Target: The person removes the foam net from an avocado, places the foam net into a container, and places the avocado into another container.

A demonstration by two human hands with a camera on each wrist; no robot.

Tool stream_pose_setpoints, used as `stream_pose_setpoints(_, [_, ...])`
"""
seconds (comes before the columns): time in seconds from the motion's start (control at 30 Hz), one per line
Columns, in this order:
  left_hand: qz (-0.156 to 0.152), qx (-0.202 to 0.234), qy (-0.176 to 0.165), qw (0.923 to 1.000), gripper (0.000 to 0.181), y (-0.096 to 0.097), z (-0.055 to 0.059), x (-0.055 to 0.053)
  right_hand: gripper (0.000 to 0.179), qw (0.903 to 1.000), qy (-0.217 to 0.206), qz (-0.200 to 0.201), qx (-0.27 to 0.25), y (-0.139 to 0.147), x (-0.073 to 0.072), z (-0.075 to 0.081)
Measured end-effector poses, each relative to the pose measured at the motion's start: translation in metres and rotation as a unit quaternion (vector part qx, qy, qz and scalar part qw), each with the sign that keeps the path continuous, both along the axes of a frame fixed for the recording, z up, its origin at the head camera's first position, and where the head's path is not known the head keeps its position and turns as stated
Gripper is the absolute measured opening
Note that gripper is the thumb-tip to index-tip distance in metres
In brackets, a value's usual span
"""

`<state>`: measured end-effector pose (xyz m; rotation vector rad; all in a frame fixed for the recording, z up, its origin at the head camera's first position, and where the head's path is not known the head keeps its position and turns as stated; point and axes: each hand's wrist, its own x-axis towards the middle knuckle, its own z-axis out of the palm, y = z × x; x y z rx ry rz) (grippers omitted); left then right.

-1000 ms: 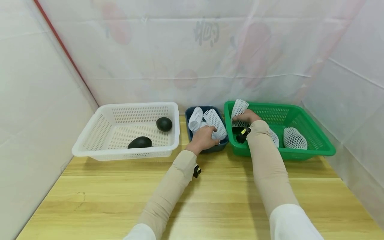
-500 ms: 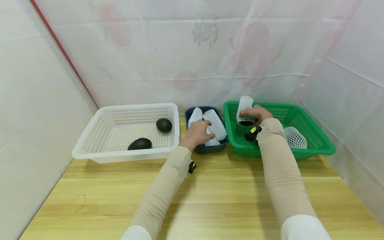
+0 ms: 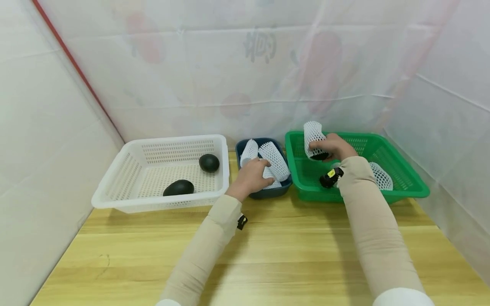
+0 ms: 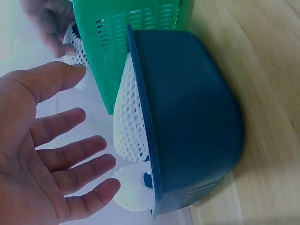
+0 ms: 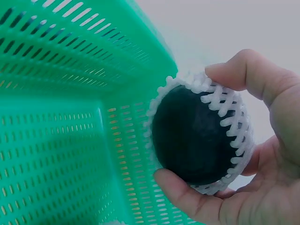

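Note:
My right hand (image 3: 337, 146) grips a dark, egg-shaped avocado (image 5: 192, 136) partly covered by a white foam net sleeve (image 3: 314, 132). Thumb and fingers wrap its sides, and the bare dark end shows in the right wrist view. It is held over the left part of the green basket (image 3: 311, 193). My left hand (image 3: 252, 176) hovers at the near left edge of a small dark blue bin (image 4: 187, 112), fingers spread and holding nothing. Several white foam nets (image 3: 274, 161) lie inside that bin.
A white basket (image 3: 160, 205) at the left holds two bare dark avocados, one near (image 3: 178, 187) and one farther back (image 3: 209, 162). In the green basket lies a netted item (image 3: 380, 176), partly behind my right arm. A pale printed sheet (image 3: 214, 85) hangs behind the wooden table (image 3: 283, 255).
My right hand has raised the netted avocado from the green basket's left end and shifted slightly right. My left hand has drawn back a little leftward from the foam nets.

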<state>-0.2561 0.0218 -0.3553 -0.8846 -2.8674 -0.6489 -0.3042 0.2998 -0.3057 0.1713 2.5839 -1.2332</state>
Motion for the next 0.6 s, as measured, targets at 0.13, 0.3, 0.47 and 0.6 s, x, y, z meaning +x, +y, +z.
stream_pose_setpoints(0.13, [-0.008,-0.006,0.006,0.9999,0.046,-0.004,0.0,0.006,0.069,0.9999,0.006,0.003,0.012,0.002,0.007,-0.001])
stream_pose_setpoints(0.3, [-0.023,-0.008,0.011,0.9996,0.047,-0.006,-0.001,0.016,0.066,0.9995,0.022,0.018,0.013,0.005,0.015,-0.002])
stream_pose_setpoints(0.47, [-0.028,-0.013,0.033,0.999,0.047,-0.01,-0.002,0.022,0.064,0.9989,0.036,0.028,0.012,0.006,0.022,0.0])
stream_pose_setpoints(0.6, [-0.035,-0.023,0.042,0.9982,0.047,-0.014,0.0,0.027,0.065,0.9986,0.039,0.034,0.008,0.006,0.027,0.003])
